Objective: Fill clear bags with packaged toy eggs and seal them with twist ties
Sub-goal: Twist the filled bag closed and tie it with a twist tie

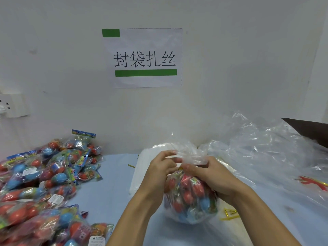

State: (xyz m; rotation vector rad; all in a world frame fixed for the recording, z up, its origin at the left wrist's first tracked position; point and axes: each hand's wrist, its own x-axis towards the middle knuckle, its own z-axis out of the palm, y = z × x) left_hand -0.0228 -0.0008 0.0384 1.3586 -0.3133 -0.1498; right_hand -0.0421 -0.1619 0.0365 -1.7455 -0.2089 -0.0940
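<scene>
Gripping the gathered neck of a clear bag with both hands, I hold it upright on the pale blue table directly in front of me. My left hand curls its fingers around the left side of the bunched plastic, and my right hand closes on the right side, thumb and fingers pinching the neck. A short yellow twist tie peeks out between my hands at the neck; I cannot tell which fingers hold it. The bag bulges with packaged toy eggs, red and blue, pressed against the plastic below my hands.

To my left, a large heap of loose egg packs covers the table, well apart from the bag. To my right lies a crumpled pile of empty clear bags. A few spare gold twist ties lie just beside the filled bag, near my right wrist. Another tie bundle with red sits at the far right. On the white wall ahead hangs a paper sign with Chinese characters and green bars.
</scene>
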